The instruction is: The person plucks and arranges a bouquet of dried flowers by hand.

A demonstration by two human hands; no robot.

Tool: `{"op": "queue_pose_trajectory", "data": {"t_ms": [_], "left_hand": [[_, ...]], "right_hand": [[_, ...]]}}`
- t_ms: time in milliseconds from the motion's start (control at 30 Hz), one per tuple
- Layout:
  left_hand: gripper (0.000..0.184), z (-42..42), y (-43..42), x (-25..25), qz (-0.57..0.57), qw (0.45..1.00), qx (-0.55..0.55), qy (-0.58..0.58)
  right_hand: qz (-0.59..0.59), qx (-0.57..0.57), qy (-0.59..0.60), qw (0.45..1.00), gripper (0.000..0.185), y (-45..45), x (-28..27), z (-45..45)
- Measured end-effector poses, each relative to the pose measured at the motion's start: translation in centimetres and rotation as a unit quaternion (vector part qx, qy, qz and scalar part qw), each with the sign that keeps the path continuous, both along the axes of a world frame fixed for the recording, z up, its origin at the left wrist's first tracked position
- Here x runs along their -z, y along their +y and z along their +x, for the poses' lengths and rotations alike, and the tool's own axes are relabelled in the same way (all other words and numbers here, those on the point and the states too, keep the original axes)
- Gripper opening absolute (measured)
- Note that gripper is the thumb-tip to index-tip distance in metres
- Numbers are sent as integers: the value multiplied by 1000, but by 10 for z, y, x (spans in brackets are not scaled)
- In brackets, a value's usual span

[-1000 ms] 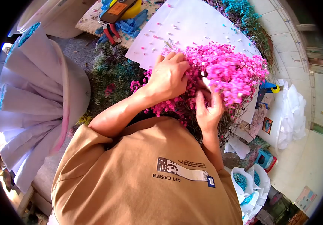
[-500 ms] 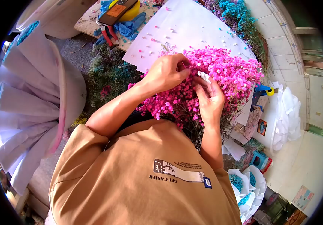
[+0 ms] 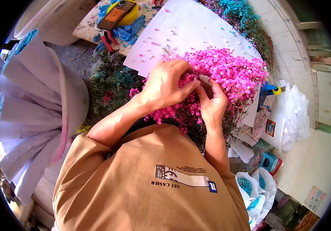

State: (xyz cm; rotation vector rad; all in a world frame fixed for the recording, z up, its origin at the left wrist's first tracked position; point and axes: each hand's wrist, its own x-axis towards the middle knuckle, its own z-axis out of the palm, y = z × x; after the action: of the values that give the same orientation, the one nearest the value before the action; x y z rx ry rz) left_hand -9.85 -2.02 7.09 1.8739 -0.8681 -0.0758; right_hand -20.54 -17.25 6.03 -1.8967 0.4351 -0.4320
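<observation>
A large bunch of pink baby's breath (image 3: 232, 71) lies against my front, its thin stems (image 3: 232, 123) running down to the right. Over its left part is my left hand (image 3: 167, 82), fingers curled and thumb reaching to my right fingertips. My right hand (image 3: 213, 102) is in front of the blossoms, its thumb and fingers pinched together. At its fingertips shows a small white piece (image 3: 205, 79); whether it is held or wrapped round a finger I cannot tell. Anything between the two thumbs is too small to make out.
White paper sheets (image 3: 184, 27) with scattered buds lie beyond the bunch. A phone (image 3: 116, 15), red-handled pruners (image 3: 109, 40) and blue gloves (image 3: 131, 30) are on a board. Paper-wrapped bundles fill a tub (image 3: 75, 96) at left. Blue flowers (image 3: 238, 11) lie at the back.
My left thumb has come over to meet my right fingertips. My right hand has shifted slightly left, and the white piece has turned with it.
</observation>
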Motion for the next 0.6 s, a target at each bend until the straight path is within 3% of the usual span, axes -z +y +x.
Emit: {"op": "queue_pose_trajectory", "data": {"t_ms": [33, 200, 267, 333, 433, 600], "left_hand": [[24, -2, -2, 3, -10, 998, -10, -63], [18, 0, -7, 15, -55, 996, -23, -68], [18, 3, -1, 7, -122, 982, -79, 122], [19, 7, 5, -1, -130, 982, -83, 113], [17, 11, 9, -2, -96, 995, -6, -5], [21, 15, 3, 10, -76, 993, -6, -87]], "right_hand": [[-10, -3, -5, 1000, 26, 1, 1, 0], [-63, -12, -30, 997, 26, 3, 4, -2], [-92, -31, -22, 995, 28, 0, 7, -5], [-102, -39, -35, 993, 26, 2, 7, -6], [-86, -47, -33, 995, 25, 5, 2, -5], [-118, -43, -47, 991, 24, 7, 4, -5]]}}
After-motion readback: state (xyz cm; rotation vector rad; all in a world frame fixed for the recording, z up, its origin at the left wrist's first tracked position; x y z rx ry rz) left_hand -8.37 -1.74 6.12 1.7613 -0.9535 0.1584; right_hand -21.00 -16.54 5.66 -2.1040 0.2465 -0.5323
